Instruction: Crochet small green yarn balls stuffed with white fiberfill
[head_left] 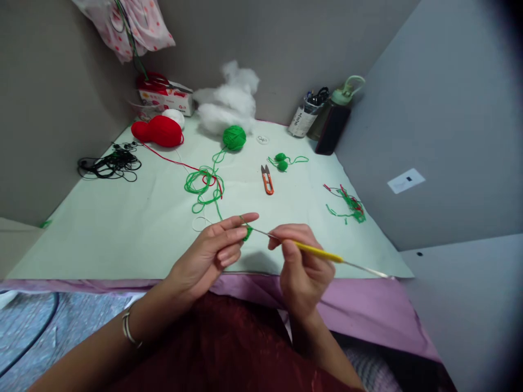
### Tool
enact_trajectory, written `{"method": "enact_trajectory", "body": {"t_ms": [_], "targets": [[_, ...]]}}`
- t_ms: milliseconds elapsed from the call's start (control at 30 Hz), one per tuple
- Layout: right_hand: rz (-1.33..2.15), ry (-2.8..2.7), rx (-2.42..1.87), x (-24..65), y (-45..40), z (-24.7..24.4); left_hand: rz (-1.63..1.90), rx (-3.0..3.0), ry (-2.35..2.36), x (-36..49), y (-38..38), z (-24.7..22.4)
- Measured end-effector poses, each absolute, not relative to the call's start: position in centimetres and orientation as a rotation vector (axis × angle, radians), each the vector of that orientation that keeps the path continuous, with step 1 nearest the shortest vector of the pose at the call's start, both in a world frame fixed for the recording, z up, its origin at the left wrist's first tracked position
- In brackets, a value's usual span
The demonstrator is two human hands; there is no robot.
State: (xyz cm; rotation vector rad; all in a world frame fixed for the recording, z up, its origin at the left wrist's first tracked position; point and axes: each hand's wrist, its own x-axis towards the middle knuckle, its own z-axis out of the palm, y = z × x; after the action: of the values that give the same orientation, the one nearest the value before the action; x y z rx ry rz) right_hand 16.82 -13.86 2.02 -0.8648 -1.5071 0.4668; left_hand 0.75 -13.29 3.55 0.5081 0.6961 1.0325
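Note:
Between thumb and fingers, my left hand [223, 239] pinches a small green crochet piece [247, 234], its index finger stretched out with green yarn over it. My right hand [302, 261] grips a crochet hook [318, 251] by its yellow handle. The hook's thin metal tip reaches left to the green piece; whether it sits inside a stitch is too small to tell. From my left hand, yarn runs back through loose green loops [200, 185] to a green yarn ball [234, 138]. Orange-handled thread snips [267, 181] lie beyond my hands.
Red yarn [159, 131], white stuffing [229, 103] and a box [167, 100] stand at the back left. Black cord [112, 163] lies left. Two small green crocheted pieces [281, 162] and yarn scraps [353, 207] lie right. A pen cup [302, 120], bottle and phone [333, 130] stand back right.

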Motion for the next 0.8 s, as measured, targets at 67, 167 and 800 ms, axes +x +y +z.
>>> {"method": "enact_trajectory", "body": {"t_ms": [67,167,800], "targets": [[0.652,-1.372,-0.822,16.6,-13.7,2.3,1.092,0.56,0.718,0.8,-13.2,3.6],[0.787,-1.364,-0.77,16.2,-13.5,2.2,1.151,0.687,0.767,1.0,-13.4,3.4],[1.114,-1.157,-0.762,16.6,-12.7,1.8,1.072,0.615,0.68,0.8,-13.7,3.1]]}}
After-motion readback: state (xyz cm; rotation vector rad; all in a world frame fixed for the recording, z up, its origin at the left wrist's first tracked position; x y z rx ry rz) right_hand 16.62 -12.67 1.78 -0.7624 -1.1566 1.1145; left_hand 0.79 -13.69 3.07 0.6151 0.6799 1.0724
